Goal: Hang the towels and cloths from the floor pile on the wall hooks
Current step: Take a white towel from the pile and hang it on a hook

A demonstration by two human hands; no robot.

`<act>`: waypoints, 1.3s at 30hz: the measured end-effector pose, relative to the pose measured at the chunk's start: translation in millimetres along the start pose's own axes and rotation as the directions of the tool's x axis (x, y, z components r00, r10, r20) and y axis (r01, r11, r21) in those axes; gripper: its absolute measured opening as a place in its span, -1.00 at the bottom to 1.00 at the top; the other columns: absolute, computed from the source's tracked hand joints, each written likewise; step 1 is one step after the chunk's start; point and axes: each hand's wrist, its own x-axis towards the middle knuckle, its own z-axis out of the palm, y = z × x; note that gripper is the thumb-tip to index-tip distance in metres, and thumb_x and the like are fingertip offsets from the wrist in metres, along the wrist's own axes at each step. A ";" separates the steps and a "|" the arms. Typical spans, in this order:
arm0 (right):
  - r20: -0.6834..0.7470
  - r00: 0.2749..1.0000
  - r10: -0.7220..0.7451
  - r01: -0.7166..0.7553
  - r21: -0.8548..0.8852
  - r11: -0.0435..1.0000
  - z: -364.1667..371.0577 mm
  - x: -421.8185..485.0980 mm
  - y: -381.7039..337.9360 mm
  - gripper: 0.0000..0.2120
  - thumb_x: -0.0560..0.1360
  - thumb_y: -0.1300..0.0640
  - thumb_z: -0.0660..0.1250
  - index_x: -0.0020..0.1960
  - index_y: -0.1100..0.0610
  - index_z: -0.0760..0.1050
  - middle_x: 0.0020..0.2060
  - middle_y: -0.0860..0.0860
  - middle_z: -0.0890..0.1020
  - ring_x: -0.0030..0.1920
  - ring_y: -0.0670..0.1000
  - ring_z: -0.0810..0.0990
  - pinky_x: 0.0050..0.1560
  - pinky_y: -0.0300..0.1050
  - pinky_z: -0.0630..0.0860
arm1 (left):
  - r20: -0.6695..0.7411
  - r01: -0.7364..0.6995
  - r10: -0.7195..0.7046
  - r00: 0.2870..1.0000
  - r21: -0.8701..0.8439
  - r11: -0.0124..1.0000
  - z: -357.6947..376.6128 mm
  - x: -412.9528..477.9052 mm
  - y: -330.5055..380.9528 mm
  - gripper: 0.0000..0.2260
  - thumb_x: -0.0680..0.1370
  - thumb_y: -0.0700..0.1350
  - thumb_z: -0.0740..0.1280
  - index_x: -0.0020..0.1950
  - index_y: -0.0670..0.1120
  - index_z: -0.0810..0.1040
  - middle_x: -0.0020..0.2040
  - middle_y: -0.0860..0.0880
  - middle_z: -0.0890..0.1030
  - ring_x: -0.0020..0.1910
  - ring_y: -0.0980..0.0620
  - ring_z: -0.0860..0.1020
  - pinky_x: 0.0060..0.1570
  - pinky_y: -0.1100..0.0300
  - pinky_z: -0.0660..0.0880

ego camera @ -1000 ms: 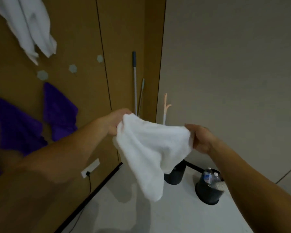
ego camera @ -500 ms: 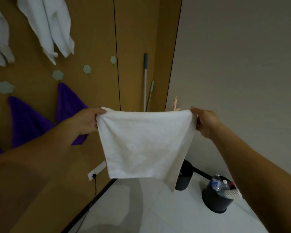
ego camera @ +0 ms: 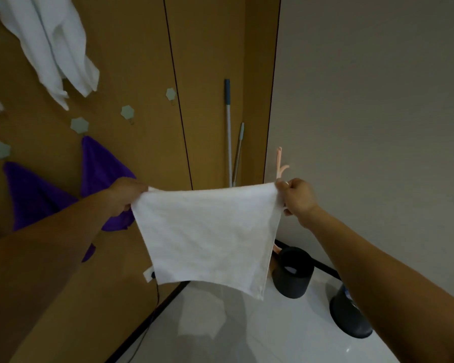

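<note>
Pinches top corners of white cloth point(ego camera: 207, 237), left hand point(ego camera: 123, 195) and right hand point(ego camera: 298, 197); stretches flat, likely for empty hook point(ego camera: 127, 112).

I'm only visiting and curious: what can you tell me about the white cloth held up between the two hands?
The white cloth is a plain, roughly square piece of soft, towel-like fabric. It hangs spread flat in the air with its top edge stretched taut. The left hand pinches its upper left corner, and the right hand pinches its upper right corner. The lower edge hangs free above the floor.
</note>
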 end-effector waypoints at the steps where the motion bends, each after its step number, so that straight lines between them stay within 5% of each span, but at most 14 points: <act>1: -0.008 1.000 -0.010 0.010 -0.009 1.000 -1.0 1.8 2.7 -0.72 0.57 -0.07 0.27 -0.09 0.15 0.45 -0.25 0.10 0.56 -0.34 0.04 0.56 -0.46 -0.13 0.49 | -0.008 0.019 -0.019 1.000 -0.007 1.000 2.8 0.4 0.8 -0.86 0.56 -0.14 0.30 -0.20 -0.12 0.49 -0.24 -0.07 0.49 -0.30 0.01 0.43 -0.37 0.18 0.34; 6: -0.058 0.998 -0.017 0.027 0.173 0.985 -4.3 7.9 13.6 -0.70 0.46 0.01 0.43 -0.28 0.10 0.37 -0.43 0.07 0.59 -0.38 0.10 0.63 -0.20 0.04 0.63 | -0.073 0.053 -0.061 0.995 -0.117 0.992 10.3 0.7 3.7 -0.91 0.48 -0.10 0.36 -0.15 -0.09 0.49 -0.15 -0.03 0.49 -0.20 0.02 0.43 -0.27 0.13 0.36; 10: -0.085 0.996 -0.039 0.066 0.336 0.940 -3.5 6.4 19.4 -0.68 0.49 0.06 0.43 -0.29 0.09 0.33 -0.38 0.03 0.56 -0.41 -0.04 0.61 -0.30 -0.09 0.62 | -0.080 0.046 -0.060 0.995 -0.168 0.985 16.9 0.3 9.0 -0.91 0.50 -0.13 0.32 -0.03 -0.09 0.49 -0.11 0.00 0.48 -0.13 0.02 0.44 -0.06 0.08 0.36; 15: -0.141 0.990 -0.025 0.063 0.273 0.960 -13.1 5.3 25.3 -0.69 0.54 0.01 0.34 -0.23 0.10 0.29 -0.43 0.08 0.49 -0.53 0.03 0.49 -0.44 -0.05 0.51 | -0.043 -0.018 0.013 0.999 -0.116 0.993 29.8 -6.1 18.9 -0.86 0.57 -0.23 0.22 -0.15 -0.06 0.48 -0.16 -0.01 0.46 -0.22 0.04 0.41 -0.29 0.20 0.35; 19: -0.153 0.988 0.023 0.021 0.277 0.961 -21.3 8.2 22.6 -0.80 0.54 0.10 0.36 -0.03 0.15 0.35 -0.15 0.15 0.53 -0.31 0.08 0.54 -0.34 -0.02 0.55 | -0.033 -0.058 0.054 0.998 -0.135 0.989 40.3 -13.4 25.2 -0.82 0.61 -0.18 0.21 0.16 -0.09 0.55 0.07 -0.05 0.51 0.03 -0.04 0.45 -0.11 0.15 0.42; 23: -0.137 0.989 -0.057 0.094 0.283 0.955 -31.7 15.7 17.7 -0.76 0.49 0.07 0.42 0.06 0.17 0.49 -0.06 0.10 0.60 -0.10 0.10 0.60 -0.16 -0.03 0.60 | 0.010 -0.040 0.043 0.999 -0.189 0.981 44.6 -23.2 30.0 -0.91 0.52 -0.16 0.32 -0.17 -0.10 0.57 -0.13 -0.03 0.55 -0.17 0.03 0.50 -0.23 0.20 0.41; 28: 0.075 0.988 -0.134 0.131 0.041 0.991 -42.9 29.3 1.9 -0.53 0.23 -0.06 0.62 0.02 0.14 0.59 -0.10 -0.01 0.63 -0.11 -0.03 0.62 -0.08 -0.10 0.60 | 0.163 -0.114 0.115 0.980 -0.018 0.993 34.0 -34.0 37.7 -0.87 0.40 -0.23 0.49 -0.12 -0.19 0.59 -0.13 -0.11 0.61 -0.18 -0.04 0.57 -0.31 0.22 0.48; 35: -0.009 0.962 -0.274 0.264 -0.240 0.934 -39.5 61.1 -39.2 -0.70 0.41 -0.01 0.49 -0.18 0.21 0.51 -0.05 0.18 0.58 -0.06 0.17 0.60 -0.13 -0.09 0.50 | -0.154 -0.286 0.326 0.933 0.232 0.930 33.6 -52.8 66.5 -0.69 0.46 -0.01 0.48 -0.02 -0.24 0.58 -0.18 -0.04 0.56 -0.21 0.04 0.53 -0.32 0.28 0.36; 37: -0.029 0.914 -0.404 0.376 -0.310 0.873 -34.6 65.3 -53.4 -0.77 0.46 0.08 0.43 -0.20 0.20 0.46 0.13 0.17 0.49 0.04 0.14 0.53 0.06 -0.06 0.49 | -0.207 -0.353 0.457 0.865 0.396 0.848 35.0 -60.6 78.4 -0.75 0.51 -0.04 0.40 -0.07 -0.25 0.56 -0.10 -0.14 0.54 -0.08 -0.09 0.54 -0.18 0.20 0.39; 39: -0.035 0.847 -0.531 0.491 -0.334 0.805 -27.6 67.6 -69.4 -0.83 0.50 0.15 0.34 -0.22 0.13 0.39 0.06 0.09 0.48 -0.06 0.06 0.49 -0.02 -0.10 0.46 | -0.267 -0.442 0.589 0.763 0.450 0.776 39.7 -69.1 91.4 -0.82 0.55 -0.12 0.33 -0.13 -0.23 0.50 -0.05 -0.17 0.49 -0.10 -0.07 0.47 -0.17 0.20 0.35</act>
